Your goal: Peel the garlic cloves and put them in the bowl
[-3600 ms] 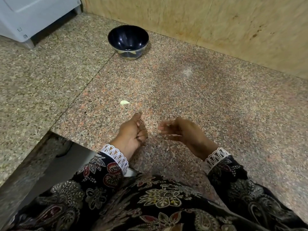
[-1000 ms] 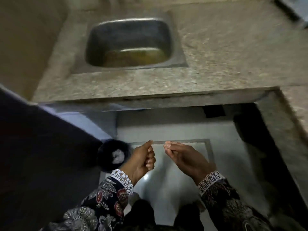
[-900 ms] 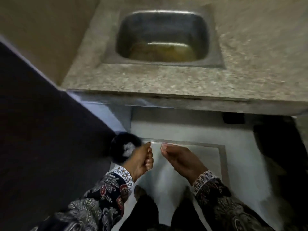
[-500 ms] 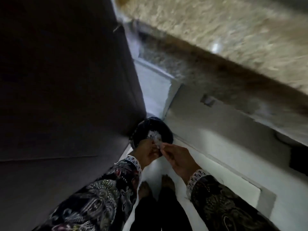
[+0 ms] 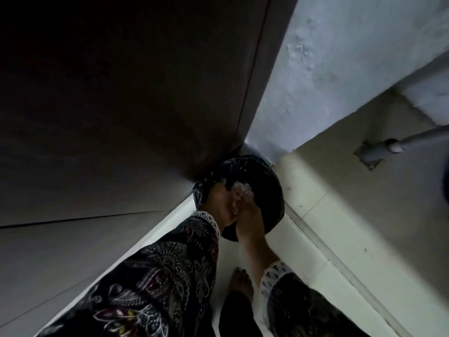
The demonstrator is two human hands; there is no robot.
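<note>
Hands (image 5: 233, 207) meet, grip unclear, over black-lined bin (image 5: 264, 190) in dim corner on pale floor (image 5: 303, 239).

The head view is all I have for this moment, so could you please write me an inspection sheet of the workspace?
Surface: pale tiled floor, dimly lit; no counter in view.
Job's things: no bowl or whole clove seen; whitish scraps, probably garlic peel, lie in the bin at the fingertips.
Clutter: black-lined bin standing in the corner.
Grippers: left hand and right hand held together over the bin's mouth; their fingers are too blurred to judge a grip.
Cables: nothing seen; a grey pipe runs along the wall to a bracket.
Surroundings: dark panel on the left, rough whitewashed wall, a bare foot on the floor.
</note>
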